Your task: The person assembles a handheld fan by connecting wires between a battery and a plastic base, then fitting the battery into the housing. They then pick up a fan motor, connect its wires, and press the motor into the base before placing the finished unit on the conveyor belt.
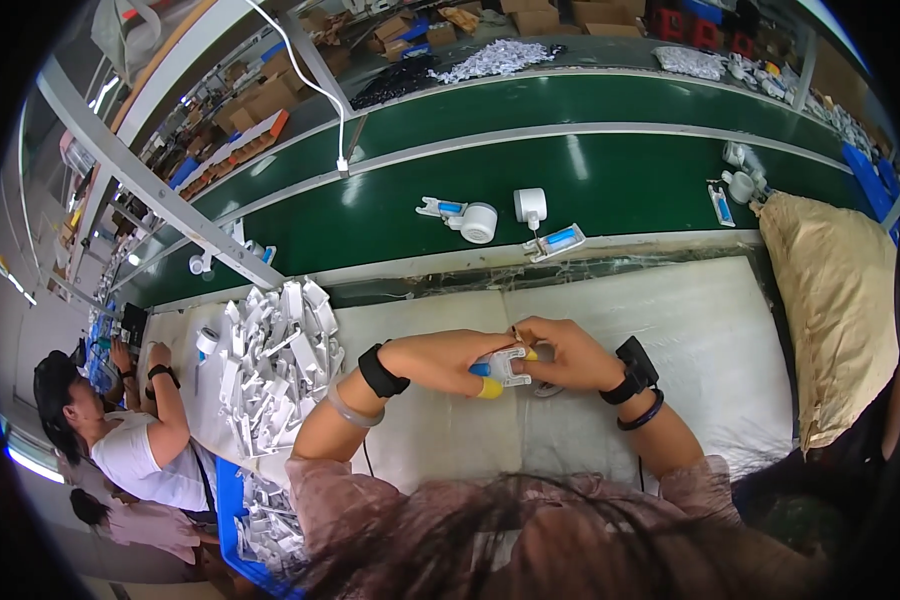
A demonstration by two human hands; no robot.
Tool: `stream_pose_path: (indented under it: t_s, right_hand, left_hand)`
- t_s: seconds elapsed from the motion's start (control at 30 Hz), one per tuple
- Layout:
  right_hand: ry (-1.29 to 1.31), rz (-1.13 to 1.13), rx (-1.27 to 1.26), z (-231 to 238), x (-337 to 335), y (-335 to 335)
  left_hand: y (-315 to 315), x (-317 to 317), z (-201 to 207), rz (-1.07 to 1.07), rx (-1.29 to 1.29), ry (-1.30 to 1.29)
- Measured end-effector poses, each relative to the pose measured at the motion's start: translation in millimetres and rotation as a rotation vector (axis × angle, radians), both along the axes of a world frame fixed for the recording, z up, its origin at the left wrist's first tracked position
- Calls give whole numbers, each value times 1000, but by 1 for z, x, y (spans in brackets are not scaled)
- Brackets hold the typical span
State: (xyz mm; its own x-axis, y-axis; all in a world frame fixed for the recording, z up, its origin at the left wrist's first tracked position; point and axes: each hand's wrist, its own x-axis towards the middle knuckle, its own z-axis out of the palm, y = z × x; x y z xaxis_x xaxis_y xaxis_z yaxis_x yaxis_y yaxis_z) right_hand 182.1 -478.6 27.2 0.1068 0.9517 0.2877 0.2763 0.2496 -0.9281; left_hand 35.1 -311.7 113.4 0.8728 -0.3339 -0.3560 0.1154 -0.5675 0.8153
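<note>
Both my hands meet above the white-covered table (450, 420). My left hand (440, 358) is closed around a small white plastic housing (515, 372) with a blue cylinder (482, 369) in it. Its thumb wears a yellow finger cover. From the other side my right hand (572, 355) pinches the same housing, and yellow shows at one of its fingertips too. Something round and grey is partly hidden under the right hand. On the left of the table lies a big pile of white plastic housings (275, 365).
Beyond the table runs a green conveyor (370, 220) carrying round white units (478, 222) with blue-celled housings (558, 242). A tan sack (835, 310) stands at right. A blue crate (228, 510) of white parts sits lower left. At left a co-worker (145, 440) works. A white cable (340, 120) hangs overhead.
</note>
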Motion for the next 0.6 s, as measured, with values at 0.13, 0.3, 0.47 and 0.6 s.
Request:
stream_pose_path:
  t_s: [0.13, 0.3, 0.47, 0.6]
  right_hand:
    - [-109, 26, 31, 10, 3, -3]
    - [-270, -34, 13, 11, 15, -3]
    - [-165, 2, -6, 8, 17, -2]
    - [39, 92, -40, 0, 17, -2]
  left_hand:
    - [2, -6, 14, 26, -28, 89]
    - [6, -7, 3, -67, 412, -76]
    - [-8, -3, -25, 159, 712, -113]
    - [-8, 6, -47, 544, 539, -448]
